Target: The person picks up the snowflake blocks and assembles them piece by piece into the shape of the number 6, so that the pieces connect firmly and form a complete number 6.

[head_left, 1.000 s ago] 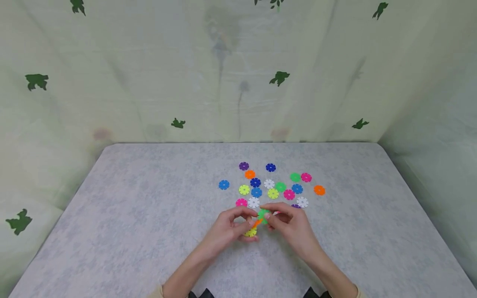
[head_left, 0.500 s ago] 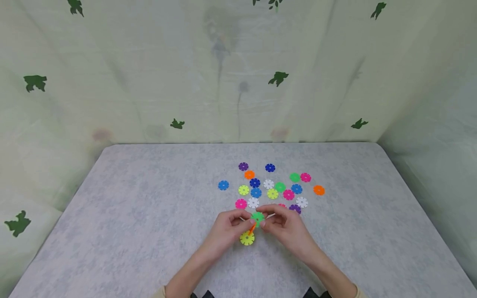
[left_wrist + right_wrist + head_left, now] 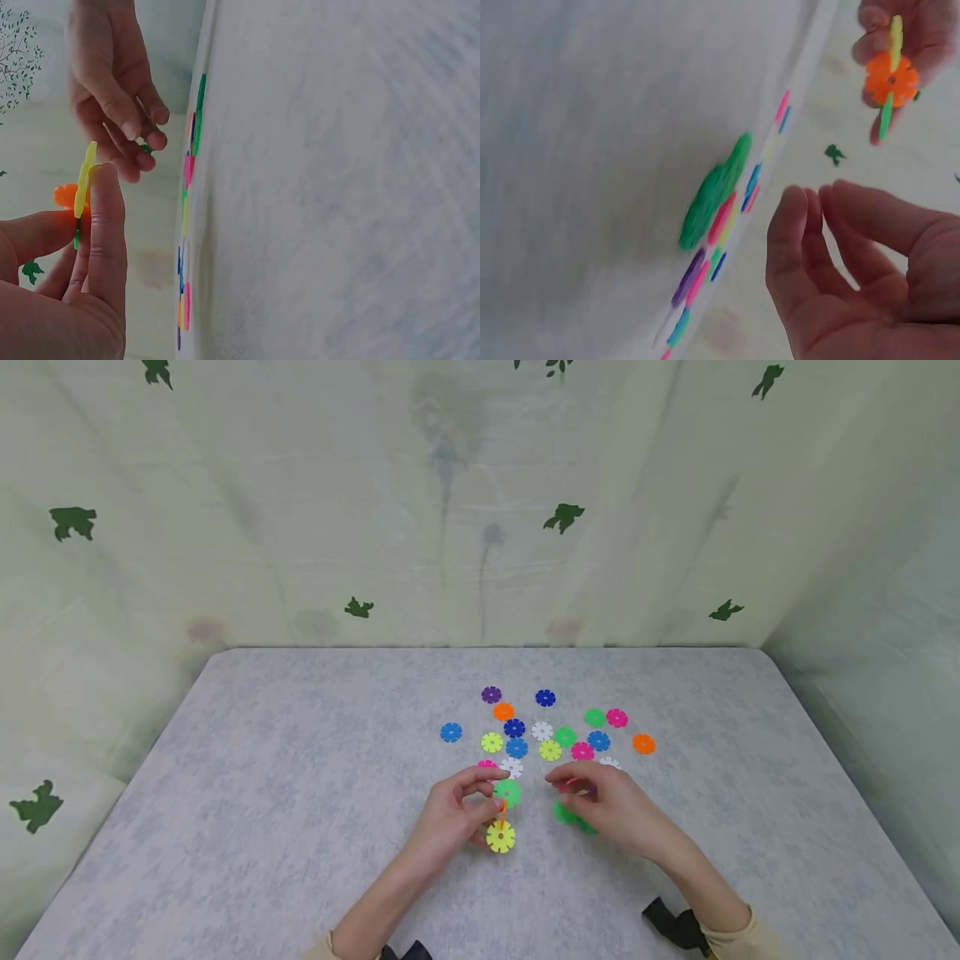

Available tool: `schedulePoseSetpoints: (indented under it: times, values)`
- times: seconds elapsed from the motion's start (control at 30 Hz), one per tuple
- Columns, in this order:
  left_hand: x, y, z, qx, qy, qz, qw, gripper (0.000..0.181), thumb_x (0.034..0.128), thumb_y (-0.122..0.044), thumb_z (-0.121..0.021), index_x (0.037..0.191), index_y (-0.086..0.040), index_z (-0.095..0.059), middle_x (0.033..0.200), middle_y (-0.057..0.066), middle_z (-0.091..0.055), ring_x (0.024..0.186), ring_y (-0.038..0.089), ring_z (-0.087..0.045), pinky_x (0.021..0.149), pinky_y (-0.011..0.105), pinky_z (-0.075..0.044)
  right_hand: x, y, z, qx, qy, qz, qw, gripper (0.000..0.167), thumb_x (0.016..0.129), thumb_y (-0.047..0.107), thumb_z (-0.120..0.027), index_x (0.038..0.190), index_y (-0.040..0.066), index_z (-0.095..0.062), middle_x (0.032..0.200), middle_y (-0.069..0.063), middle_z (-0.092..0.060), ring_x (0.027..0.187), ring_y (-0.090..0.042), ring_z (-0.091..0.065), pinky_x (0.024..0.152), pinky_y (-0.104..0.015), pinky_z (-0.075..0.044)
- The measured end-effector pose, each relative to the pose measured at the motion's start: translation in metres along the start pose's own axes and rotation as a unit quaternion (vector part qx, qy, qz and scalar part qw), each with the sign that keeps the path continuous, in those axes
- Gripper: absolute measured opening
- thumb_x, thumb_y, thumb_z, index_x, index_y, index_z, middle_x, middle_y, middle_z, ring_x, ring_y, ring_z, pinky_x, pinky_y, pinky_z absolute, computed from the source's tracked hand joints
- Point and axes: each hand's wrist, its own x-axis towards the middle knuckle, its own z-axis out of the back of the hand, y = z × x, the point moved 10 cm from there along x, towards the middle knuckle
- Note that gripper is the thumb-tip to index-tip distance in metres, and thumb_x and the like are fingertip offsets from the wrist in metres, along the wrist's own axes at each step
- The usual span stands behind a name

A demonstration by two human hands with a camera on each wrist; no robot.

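Observation:
My left hand [image 3: 450, 818] pinches a small chain of notched plastic discs above the table. A green disc [image 3: 507, 792] is at its top, an orange disc [image 3: 892, 79] is slotted crosswise in the middle, and a yellow disc [image 3: 501, 837] hangs lowest. My right hand [image 3: 618, 802] is apart from the chain, with fingers loosely bent and nothing between them in the right wrist view. Below it, loose green discs [image 3: 565, 812] lie on the table, partly hidden by the hand in the head view.
Several loose discs lie spread beyond the hands, among them a light blue disc [image 3: 451, 732], an orange disc [image 3: 643, 744] and a purple disc [image 3: 491, 694]. The grey table [image 3: 300, 760] ends at a pale curtain [image 3: 300, 527] behind and at the sides.
The right hand has let go of the green disc and moved right. The chain stays in the left hand, its yellow disc now facing the head camera. Green discs show under the right hand.

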Motion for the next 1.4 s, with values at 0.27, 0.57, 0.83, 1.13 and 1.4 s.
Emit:
schedulePoseSetpoints:
  times: [0.27,0.57,0.83,1.13,1.4]
  values:
    - [0.000,0.001,-0.002,-0.015,0.020,0.001,0.9997,0.037,0.0893,-0.001,-0.067,0.126,-0.001,-0.062,0.097,0.010,-0.051,0.062,0.019,-0.060,0.055,0.043,-0.057,0.004,-0.014,-0.003,-0.080,0.083,0.011,0.9933,0.025,0.090,0.004,-0.069,0.113,0.014,-0.071,0.102,0.006,-0.065,0.087,-0.015,-0.054,0.077,-0.032,-0.050]
    - [0.000,0.003,-0.003,-0.037,0.032,0.012,0.9987,0.036,0.0900,0.000,-0.066,0.126,0.001,-0.060,0.093,0.009,-0.053,0.063,0.020,-0.059,0.056,0.045,-0.057,0.008,-0.019,-0.008,-0.094,0.089,0.011,0.9915,0.025,0.084,0.004,-0.077,0.101,0.019,-0.068,0.085,0.007,-0.059,0.079,-0.015,-0.053,0.067,-0.028,-0.048]
    - [0.001,0.003,-0.004,-0.035,0.035,0.009,0.9987,0.036,0.0902,0.002,-0.064,0.126,0.002,-0.059,0.091,0.009,-0.052,0.064,0.020,-0.061,0.057,0.045,-0.058,0.008,-0.016,-0.001,-0.112,0.041,-0.023,0.9927,0.019,0.083,0.012,-0.079,0.090,0.021,-0.065,0.077,0.008,-0.057,0.074,-0.014,-0.053,0.064,-0.031,-0.047]
    - [0.001,0.001,-0.007,-0.023,0.041,-0.003,0.9989,0.034,0.0907,0.003,-0.063,0.124,0.001,-0.057,0.091,0.009,-0.054,0.066,0.021,-0.063,0.057,0.042,-0.058,-0.001,0.003,0.002,0.022,-0.029,0.022,0.9991,0.016,0.090,0.009,-0.072,0.102,0.019,-0.068,0.093,0.007,-0.065,0.079,-0.017,-0.062,0.071,-0.029,-0.054]
    - [-0.001,0.003,-0.008,-0.020,0.041,0.007,0.9989,0.030,0.0925,-0.001,-0.064,0.123,-0.002,-0.059,0.101,0.012,-0.058,0.068,0.022,-0.064,0.057,0.037,-0.057,-0.008,0.017,0.005,0.130,-0.092,0.041,0.9864,0.025,0.090,0.004,-0.070,0.114,0.012,-0.071,0.106,0.002,-0.068,0.091,-0.019,-0.064,0.079,-0.029,-0.056]
